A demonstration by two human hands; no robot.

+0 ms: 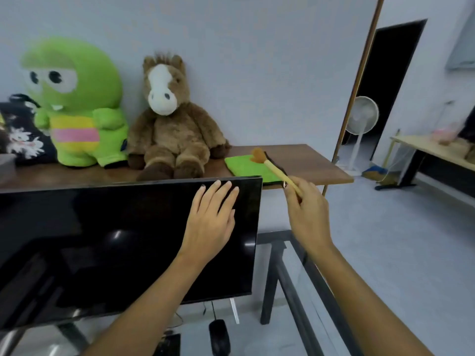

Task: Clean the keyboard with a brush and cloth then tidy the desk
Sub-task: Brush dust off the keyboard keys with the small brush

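My right hand point(308, 214) grips a small brush point(272, 165) by its pale handle, its orange-brown bristle head raised over a folded green cloth point(244, 167). The cloth lies on the brown wooden shelf point(308, 163) behind the monitor. My left hand point(209, 222) is spread flat, fingers apart, against the upper right of the black monitor screen point(115, 240). Only a dark corner of the keyboard point(168, 344) shows at the bottom edge, below the monitor.
A black mouse point(219, 335) lies on the glass desk point(290, 335) under the monitor. On the shelf sit a green plush toy point(77, 104), a brown plush horse point(169, 119) and a black patterned cushion point(20, 137). A standing fan point(362, 116) and another table point(431, 152) stand at the right.
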